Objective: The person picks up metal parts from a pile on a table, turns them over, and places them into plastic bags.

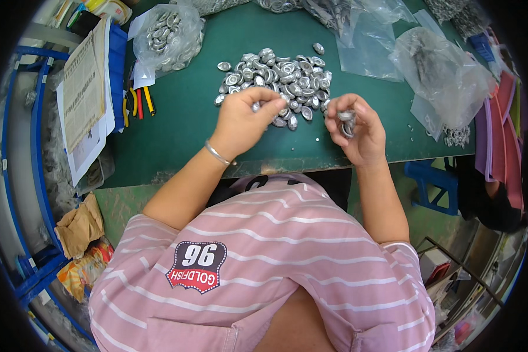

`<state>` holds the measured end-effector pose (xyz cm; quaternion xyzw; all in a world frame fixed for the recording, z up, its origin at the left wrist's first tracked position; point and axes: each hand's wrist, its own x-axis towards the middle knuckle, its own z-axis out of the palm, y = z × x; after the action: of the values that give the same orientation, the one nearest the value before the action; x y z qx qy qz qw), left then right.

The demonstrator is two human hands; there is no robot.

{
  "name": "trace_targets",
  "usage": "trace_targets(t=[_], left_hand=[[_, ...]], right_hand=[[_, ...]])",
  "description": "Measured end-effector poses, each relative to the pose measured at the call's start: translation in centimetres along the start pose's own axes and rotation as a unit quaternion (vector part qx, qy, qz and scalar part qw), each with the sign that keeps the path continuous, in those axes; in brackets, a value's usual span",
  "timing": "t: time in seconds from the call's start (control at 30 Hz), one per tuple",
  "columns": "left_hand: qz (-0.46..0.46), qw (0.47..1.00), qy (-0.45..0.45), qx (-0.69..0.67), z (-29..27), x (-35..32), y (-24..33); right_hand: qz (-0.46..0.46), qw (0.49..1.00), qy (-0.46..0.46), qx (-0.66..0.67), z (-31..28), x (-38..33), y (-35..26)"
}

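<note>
A pile of small oval silver metal pieces (287,76) with ringed, dished faces lies on the green table. My left hand (243,120), with a bangle at the wrist, is at the pile's near left edge. Its thumb and forefinger are pinched together, and what lies between them is too small to make out. To the right of the pile my right hand (364,132) is raised with the palm turned up and inward. Its curled fingers hold a few of the oval metal pieces (347,124).
A clear bag of similar metal pieces (169,36) sits at the back left, near pliers with coloured handles (139,102). Crumpled plastic bags (440,70) lie at the right, beside small silver bits (456,136). A blue stool (433,185) stands below the table's right edge.
</note>
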<state>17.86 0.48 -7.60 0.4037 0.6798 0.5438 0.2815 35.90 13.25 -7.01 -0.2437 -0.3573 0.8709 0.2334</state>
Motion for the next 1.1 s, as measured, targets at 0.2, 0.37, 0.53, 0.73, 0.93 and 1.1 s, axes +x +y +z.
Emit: trace_targets(t=[0.2,0.37,0.53,0.73,0.93,1.1], left_hand=[[-0.249,0.846,-0.104,-0.46,-1.9,0.0,1.1],[-0.264,0.795,-0.096,-0.538,-2.5,-0.3,1.8],[-0.241,0.889,-0.03,-0.387,-2.9,0.6,2.0],[0.148,0.968,-0.014,0.202,-1.2,2.1,1.2],[0.229,0.926,-0.045,0.296,0.3,2.3,0.7],[0.261,0.885,-0.094,0.375,0.2,3.1,0.5]], right_hand=[[-0.3,0.763,0.057,-0.569,2.8,3.1,2.3],[-0.292,0.651,0.077,-0.696,3.6,3.6,3.3],[-0.237,0.682,0.058,-0.69,3.3,2.9,2.4],[-0.207,0.793,0.051,-0.571,2.5,2.9,1.8],[-0.066,0.995,-0.054,0.054,-0.6,2.1,-1.6],[-0.227,0.815,0.004,-0.533,0.9,2.3,0.2]])
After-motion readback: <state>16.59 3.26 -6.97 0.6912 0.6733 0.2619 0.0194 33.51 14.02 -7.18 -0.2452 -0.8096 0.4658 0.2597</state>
